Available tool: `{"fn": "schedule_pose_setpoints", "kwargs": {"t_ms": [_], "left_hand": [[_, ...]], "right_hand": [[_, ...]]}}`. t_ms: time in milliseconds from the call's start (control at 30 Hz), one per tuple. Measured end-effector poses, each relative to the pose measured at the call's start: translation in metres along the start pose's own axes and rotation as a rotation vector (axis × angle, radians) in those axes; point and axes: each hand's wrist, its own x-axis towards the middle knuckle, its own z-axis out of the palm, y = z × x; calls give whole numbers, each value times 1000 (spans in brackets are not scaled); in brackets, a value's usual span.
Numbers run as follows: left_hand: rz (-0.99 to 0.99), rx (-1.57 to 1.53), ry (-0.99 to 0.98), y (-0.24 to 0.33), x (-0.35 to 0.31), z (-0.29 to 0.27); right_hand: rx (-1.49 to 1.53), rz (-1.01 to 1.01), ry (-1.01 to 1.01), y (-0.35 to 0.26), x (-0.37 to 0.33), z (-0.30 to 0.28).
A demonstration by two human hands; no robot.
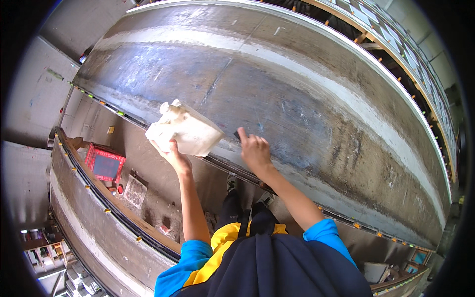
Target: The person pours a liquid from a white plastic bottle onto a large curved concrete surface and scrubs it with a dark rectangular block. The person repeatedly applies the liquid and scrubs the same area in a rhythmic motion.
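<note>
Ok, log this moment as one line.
Left hand: holding tilted white container | Right hand: holding small dark piece over stained worktop | Worktop contact: unclear

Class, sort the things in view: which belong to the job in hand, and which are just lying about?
Apparently part of the job:
- white boxy object, in the left hand
- small dark piece, in the right hand
- long worn surface beneath them

Apparently just lying about:
- red-framed panel
- pale square board
- small yellowish block
</note>
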Motion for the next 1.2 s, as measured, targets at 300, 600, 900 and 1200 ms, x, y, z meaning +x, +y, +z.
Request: {"fn": "schedule_pose_setpoints", "kwargs": {"t_ms": [300, 600, 900, 1200], "left_hand": [[34, 40, 39, -17, 33, -17], [-16, -9, 1, -24, 50, -18], [-70, -9, -78, -27, 69, -18], [-92, 37, -156, -40, 73, -5]], "right_hand": [[104, -77, -196, 33, -32, -29], [-20, -47, 30, 3, 18, 7], [38, -97, -193, 32, 39, -18], [-3, -305, -140, 23, 17, -16]]}}
